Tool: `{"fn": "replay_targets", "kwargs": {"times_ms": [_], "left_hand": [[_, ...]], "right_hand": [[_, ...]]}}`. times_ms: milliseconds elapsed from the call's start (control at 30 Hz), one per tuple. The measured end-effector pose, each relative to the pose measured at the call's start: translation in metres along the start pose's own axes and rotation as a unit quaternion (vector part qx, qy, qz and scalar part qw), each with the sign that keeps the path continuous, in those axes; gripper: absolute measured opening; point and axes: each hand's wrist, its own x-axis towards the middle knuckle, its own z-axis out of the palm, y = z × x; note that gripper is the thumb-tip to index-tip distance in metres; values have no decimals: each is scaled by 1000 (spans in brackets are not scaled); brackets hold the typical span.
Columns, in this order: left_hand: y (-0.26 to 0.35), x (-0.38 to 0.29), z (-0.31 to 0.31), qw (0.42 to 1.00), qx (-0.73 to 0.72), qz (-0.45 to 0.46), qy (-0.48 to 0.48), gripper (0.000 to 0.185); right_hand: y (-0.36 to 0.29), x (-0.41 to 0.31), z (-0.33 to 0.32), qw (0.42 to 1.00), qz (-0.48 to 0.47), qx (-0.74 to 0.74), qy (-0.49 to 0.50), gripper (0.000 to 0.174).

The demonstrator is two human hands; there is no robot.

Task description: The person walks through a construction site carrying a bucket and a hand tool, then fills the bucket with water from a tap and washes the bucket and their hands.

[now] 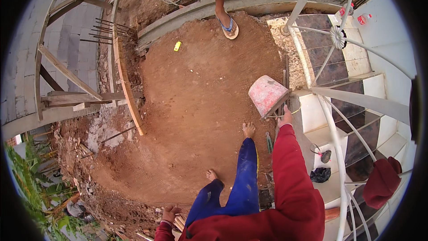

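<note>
My right hand [285, 116] grips a worn, pink-stained bucket [266, 94] by its rim or handle. The bucket is tipped, its base pointing away from me, and little of its inside shows. A thin yellowish loop, apparently the handle, curves out beside my fingers. Low in the picture, my left hand [171, 213] hangs with loosely bent fingers and nothing seen in it. Wooden sticks [180, 222] show just beside that hand, partly hidden by my body. Under my bare feet lies reddish-brown soil [197, 107]. Green-handled pliers or a similar tool [269, 142] lie near my right foot.
Another person's sandaled foot [229, 26] stands ahead, near a concrete curb [187, 13]. A yellow object [177, 46] lies on the soil. White metal railings [334, 134] bound the right. Wooden formwork [125, 83] and protruding rebar [103, 33] are left. A black bag [320, 175] lies right.
</note>
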Motion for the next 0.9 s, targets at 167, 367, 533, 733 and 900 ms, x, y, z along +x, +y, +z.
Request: {"fn": "replay_targets", "kwargs": {"times_ms": [167,367,533,733,900], "left_hand": [[36,-14,8,999,-20,-10,23,30],[56,-14,31,999,9,33,-21,26],[70,4,40,997,-26,61,-35,24],[100,33,65,991,-78,102,-24,26],[102,79,83,985,-122,82,-92,27]], "right_hand": [[-13,-4,13,989,-47,129,-57,42],[4,-125,62,970,-65,160,-169,20],[-19,-248,64,967,-170,-42,-183,18],[-86,-327,43,946,-184,-179,-197,17],[-99,-367,46,897,-222,-304,-233,21]]}}
